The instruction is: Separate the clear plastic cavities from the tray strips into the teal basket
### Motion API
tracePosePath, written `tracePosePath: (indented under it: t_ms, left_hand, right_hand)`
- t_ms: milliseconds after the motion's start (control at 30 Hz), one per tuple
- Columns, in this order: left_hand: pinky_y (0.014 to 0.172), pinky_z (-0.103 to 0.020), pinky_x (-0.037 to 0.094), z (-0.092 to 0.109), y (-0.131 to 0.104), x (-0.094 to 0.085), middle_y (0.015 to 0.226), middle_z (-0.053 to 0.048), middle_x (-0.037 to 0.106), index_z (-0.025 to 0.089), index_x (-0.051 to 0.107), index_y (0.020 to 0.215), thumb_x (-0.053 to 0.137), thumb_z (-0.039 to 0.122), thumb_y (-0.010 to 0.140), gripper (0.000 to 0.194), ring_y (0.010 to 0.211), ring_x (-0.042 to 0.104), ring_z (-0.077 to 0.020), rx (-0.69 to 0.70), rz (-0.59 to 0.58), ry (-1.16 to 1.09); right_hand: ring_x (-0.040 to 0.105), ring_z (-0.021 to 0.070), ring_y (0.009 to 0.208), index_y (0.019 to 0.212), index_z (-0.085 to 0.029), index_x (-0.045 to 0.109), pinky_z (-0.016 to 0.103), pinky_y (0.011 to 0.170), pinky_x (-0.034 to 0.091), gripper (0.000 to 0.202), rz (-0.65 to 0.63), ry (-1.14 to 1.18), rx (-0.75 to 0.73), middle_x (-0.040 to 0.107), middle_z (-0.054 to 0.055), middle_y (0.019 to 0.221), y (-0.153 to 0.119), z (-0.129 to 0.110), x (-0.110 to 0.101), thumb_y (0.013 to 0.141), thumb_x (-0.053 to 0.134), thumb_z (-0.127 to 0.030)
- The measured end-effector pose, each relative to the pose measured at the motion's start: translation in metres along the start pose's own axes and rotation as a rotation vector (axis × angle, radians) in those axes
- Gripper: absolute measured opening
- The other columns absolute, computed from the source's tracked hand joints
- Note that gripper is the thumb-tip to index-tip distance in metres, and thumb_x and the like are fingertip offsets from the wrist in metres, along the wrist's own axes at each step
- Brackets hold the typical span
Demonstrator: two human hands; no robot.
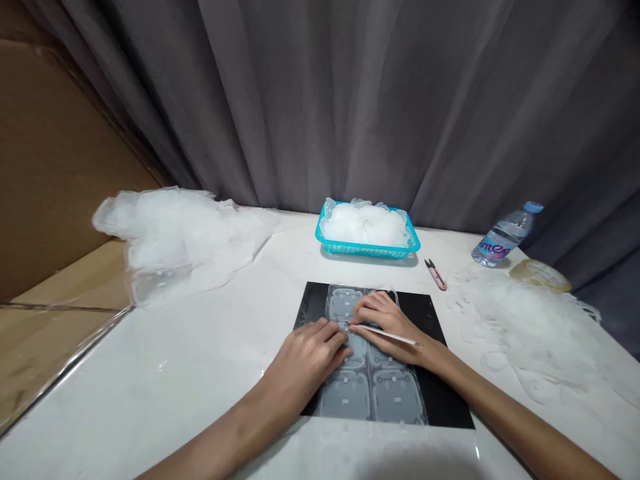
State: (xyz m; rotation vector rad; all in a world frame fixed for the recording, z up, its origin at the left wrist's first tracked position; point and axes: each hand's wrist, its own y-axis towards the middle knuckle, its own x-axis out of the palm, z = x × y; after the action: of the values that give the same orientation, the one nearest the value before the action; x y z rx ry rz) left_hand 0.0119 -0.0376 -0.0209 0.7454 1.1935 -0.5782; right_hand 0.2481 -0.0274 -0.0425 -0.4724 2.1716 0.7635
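Note:
A translucent plastic sheet (345, 398) with several rounded rectangular panels lies on a black mat (447, 397) in front of me. My left hand (313, 353) rests on the sheet's left side, fingers bent and pressing down near its middle; the fingertips are partly hidden. My right hand (387, 327) grips a thin white stick-like tool (393, 335) between thumb and fingers. The tool's shaft slants back toward the wrist, and its front end is around the thumb, close to my left fingertips. What that end touches is too small to tell.
A blue basket (367, 251) heaped with clear plastic pieces stands at the back. Pink-handled thread snips (436, 275), a water bottle (505, 237) and a tape roll (540, 275) are to the right, beside a translucent plastic pile (545, 333). More plastic sheets (175, 233) lie at left, near cardboard (65, 167).

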Motion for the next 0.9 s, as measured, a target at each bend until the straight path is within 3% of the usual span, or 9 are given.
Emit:
tracePosePath:
  t_ms: [133,333,533,667,800,867,900]
  left_hand:
    - [0.074,-0.037,0.052,-0.002,0.001,-0.001,0.099,-0.003,0.076,0.019,0.073,0.101,0.062,0.029,0.102,0.015,0.09,0.071,-0.0258,-0.007,-0.03,-0.009]
    - [0.073,-0.036,0.053,-0.001,0.004,-0.008,0.096,-0.004,0.074,0.017,0.072,0.105,0.064,0.031,0.102,0.016,0.087,0.072,-0.0251,0.007,-0.054,0.006]
    - [0.075,-0.041,0.053,0.001,-0.001,0.006,0.099,-0.009,0.074,0.014,0.072,0.103,0.054,0.019,0.105,0.018,0.087,0.071,-0.0289,0.101,-0.005,0.162]
    - [0.079,-0.04,0.052,-0.005,0.003,0.004,0.1,-0.008,0.073,0.015,0.073,0.1,0.058,0.024,0.104,0.018,0.092,0.07,-0.0274,0.091,-0.028,0.023]
    - [0.082,-0.036,0.051,-0.007,0.007,-0.007,0.1,-0.006,0.073,0.016,0.074,0.097,0.06,0.029,0.104,0.02,0.095,0.069,-0.0246,0.039,-0.081,-0.133]
    - [0.082,-0.035,0.05,-0.007,0.008,-0.01,0.1,-0.005,0.074,0.016,0.075,0.095,0.059,0.029,0.104,0.022,0.094,0.069,-0.0239,0.027,-0.11,-0.164]
    - [0.081,-0.035,0.05,-0.007,0.007,-0.01,0.099,-0.005,0.074,0.016,0.075,0.093,0.06,0.029,0.104,0.023,0.093,0.069,-0.0238,0.027,-0.117,-0.174]
  right_hand:
    - [0.058,0.0204,0.097,0.099,-0.021,0.061,0.038,0.092,0.045,0.012,0.007,-0.073,-0.073,0.065,0.006,0.104,-0.006,0.001,-0.003,0.107,0.053,-0.025]
    - [0.06,0.0213,0.094,0.098,-0.019,0.061,0.037,0.089,0.047,0.016,0.04,-0.272,-0.137,0.067,0.007,0.1,-0.002,-0.001,0.002,0.108,0.052,-0.028]
    - [0.064,0.0232,0.098,0.115,-0.018,0.062,0.037,0.089,0.051,0.019,0.075,-0.386,-0.125,0.068,0.009,0.107,0.003,0.001,0.01,0.108,0.049,-0.03]
    - [0.065,0.0239,0.097,0.129,-0.016,0.061,0.037,0.088,0.052,0.026,0.098,-0.537,-0.21,0.07,0.01,0.107,-0.002,0.004,0.017,0.109,0.049,-0.027]
    - [0.065,0.0224,0.09,0.118,-0.018,0.067,0.035,0.083,0.052,0.021,0.068,-0.536,-0.262,0.072,0.009,0.101,0.005,0.004,0.016,0.108,0.05,-0.026]
    - [0.066,0.0216,0.086,0.107,-0.02,0.071,0.034,0.081,0.052,0.022,0.173,-0.448,-0.215,0.073,0.008,0.096,0.018,0.011,0.0,0.107,0.05,-0.027]
    - [0.066,0.0208,0.083,0.099,-0.021,0.072,0.032,0.079,0.053,0.024,0.301,-0.389,-0.14,0.073,0.007,0.092,0.027,0.018,-0.014,0.106,0.05,-0.028]
